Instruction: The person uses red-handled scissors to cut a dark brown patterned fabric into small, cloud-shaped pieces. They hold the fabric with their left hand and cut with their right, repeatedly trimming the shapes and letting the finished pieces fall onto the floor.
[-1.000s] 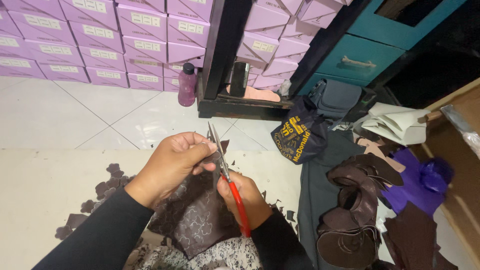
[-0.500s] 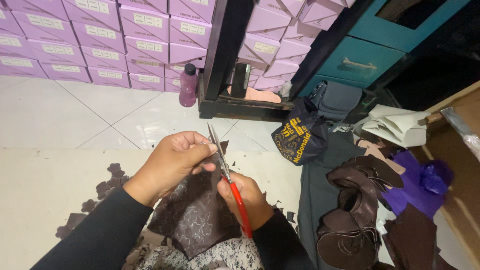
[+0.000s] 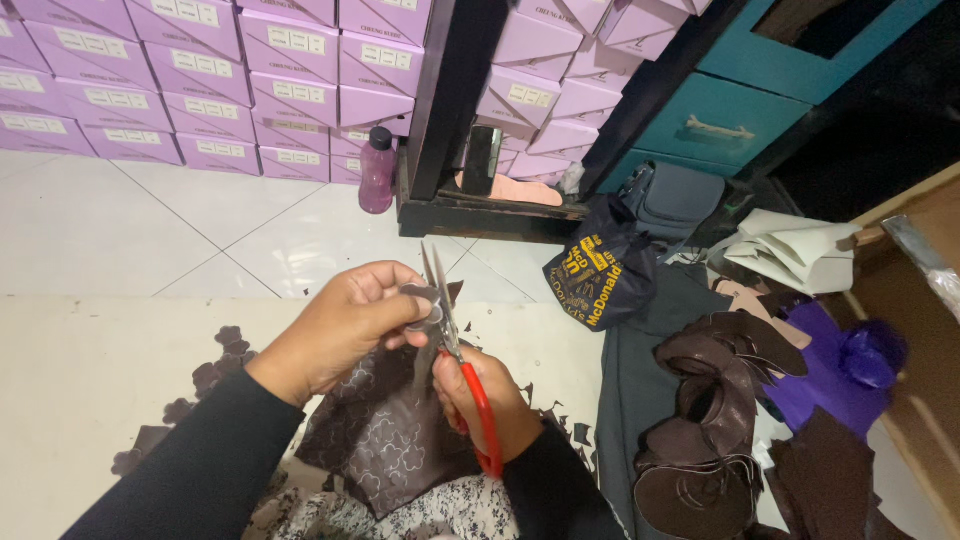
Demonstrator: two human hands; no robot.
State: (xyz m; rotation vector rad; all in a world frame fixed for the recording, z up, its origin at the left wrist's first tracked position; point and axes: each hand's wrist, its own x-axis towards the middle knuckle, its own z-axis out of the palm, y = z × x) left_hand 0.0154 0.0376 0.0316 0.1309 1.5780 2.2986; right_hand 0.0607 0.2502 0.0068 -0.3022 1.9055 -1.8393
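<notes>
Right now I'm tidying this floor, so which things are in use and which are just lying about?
In use:
left hand
small cut piece
right hand
red-handled scissors
dark patterned sheet

Lying about:
pink bottle
dark printed bag
brown cut stack
purple material

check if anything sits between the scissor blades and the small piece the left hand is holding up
Nothing visible does. The left hand pinches the small grey-brown piece right against the blades of the red-handled scissors, which the right hand grips. The dark patterned sheet hangs below, clear of the blades.

Red-handled scissors [image 3: 462, 365] — patterned brown leather [image 3: 385, 440]
</notes>
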